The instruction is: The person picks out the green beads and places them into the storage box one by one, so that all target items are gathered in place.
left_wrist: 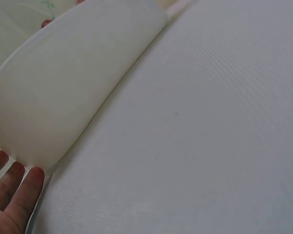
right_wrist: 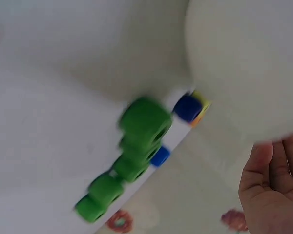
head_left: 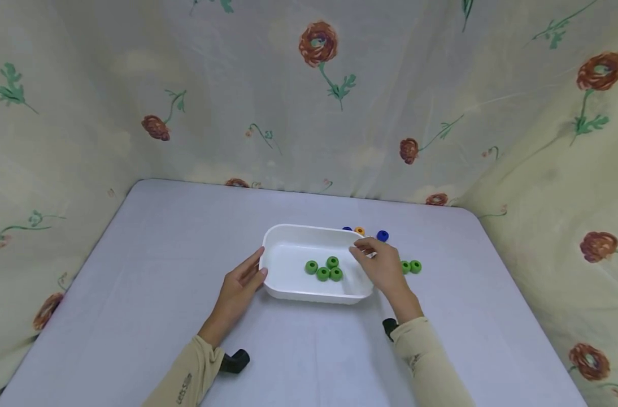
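Note:
A white tray (head_left: 288, 249) with sloping walls stands on the table, and several green beads (head_left: 323, 273) with dark holes lie grouped inside it. My left hand (head_left: 238, 288) holds the tray's left end, its thumb and forefinger at the rim. In the left wrist view, fingertips (left_wrist: 34, 175) touch the tray's outer wall. Over the tray's right end is my right hand (head_left: 382, 268), thumb and forefinger pointing inward. No bead shows between them. In the right wrist view, the tray wall (right_wrist: 244, 78) partly hides those fingers (right_wrist: 278, 168).
Right of the tray, more green beads (head_left: 416, 266) lie on the table (head_left: 177, 226), partly hidden by my right hand. Behind the tray's right end are an orange bead (head_left: 359, 231) and blue beads (head_left: 382, 236). A flowered cloth (head_left: 227, 85) hangs around the table.

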The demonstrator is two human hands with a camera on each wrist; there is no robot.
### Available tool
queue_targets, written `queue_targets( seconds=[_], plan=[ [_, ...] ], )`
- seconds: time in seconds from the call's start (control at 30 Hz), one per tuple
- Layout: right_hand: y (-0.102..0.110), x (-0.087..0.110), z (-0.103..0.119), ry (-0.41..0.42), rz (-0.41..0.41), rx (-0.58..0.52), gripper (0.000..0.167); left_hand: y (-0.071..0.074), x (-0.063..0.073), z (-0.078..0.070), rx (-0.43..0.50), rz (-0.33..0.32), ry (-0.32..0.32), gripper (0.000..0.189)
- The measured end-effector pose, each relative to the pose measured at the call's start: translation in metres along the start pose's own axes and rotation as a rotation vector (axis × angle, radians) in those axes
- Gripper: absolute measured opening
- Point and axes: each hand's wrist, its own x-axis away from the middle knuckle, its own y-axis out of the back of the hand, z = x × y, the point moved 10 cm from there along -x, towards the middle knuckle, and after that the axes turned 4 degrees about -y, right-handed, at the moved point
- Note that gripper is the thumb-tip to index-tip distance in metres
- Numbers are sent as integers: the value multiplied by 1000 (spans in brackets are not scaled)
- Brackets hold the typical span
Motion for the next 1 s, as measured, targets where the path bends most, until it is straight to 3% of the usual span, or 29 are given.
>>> queue_targets(
  seconds=[0.17,0.4,0.63,0.83,1.0],
  plan=[
    [30,3,-38,-104,-89,-25,32,1,1,2,-18,-15,23,51],
    [64,12,-79,-176,-224,-69,31,1,1,1,-12,-10,29,50],
    [70,17,-115,-237,-228,-40,31,0,1,1,-9,-2,9,52],
    [75,15,-129,-223,-298,-36,26,1,0,1,18,-7,19,52],
    [77,15,-143,-263,-323,-28,28,0,1,2,24,-6,33,52]
  ],
)
